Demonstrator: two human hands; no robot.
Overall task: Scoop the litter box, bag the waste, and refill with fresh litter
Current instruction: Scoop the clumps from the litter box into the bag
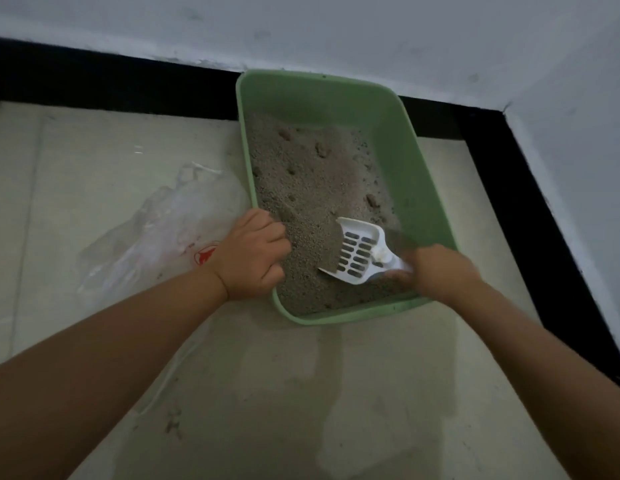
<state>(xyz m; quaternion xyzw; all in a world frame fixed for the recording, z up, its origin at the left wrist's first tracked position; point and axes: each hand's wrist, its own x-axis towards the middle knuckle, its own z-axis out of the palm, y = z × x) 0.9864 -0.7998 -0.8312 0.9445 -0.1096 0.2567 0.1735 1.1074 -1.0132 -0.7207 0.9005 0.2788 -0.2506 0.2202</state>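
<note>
Nearest me, left hand point(252, 255) grips the box point(419, 188) rim; right hand point(436, 273) holds the scoop point(357, 252), which points up-left into litter point(301, 168). Bag point(156, 230) lies left, nearer my left hand.

Head view, steeply downward, close over floor point(301, 393)

The litter box point(336, 95) sits on the floor point(301, 393) with its far end against the skirting point(111, 84) at the foot of the wall point(336, 29), near the room corner at 2 o'clock. Litter point(312, 181) lies in the box. The scoop point(357, 251) lies in the litter at the box's near end, toward 5 o'clock, its handle in the right hand point(436, 271). The left hand point(253, 254) grips the box rim at 8 o'clock. The plastic bag point(163, 230) lies on the floor just beside the box at 9 o'clock.
</note>
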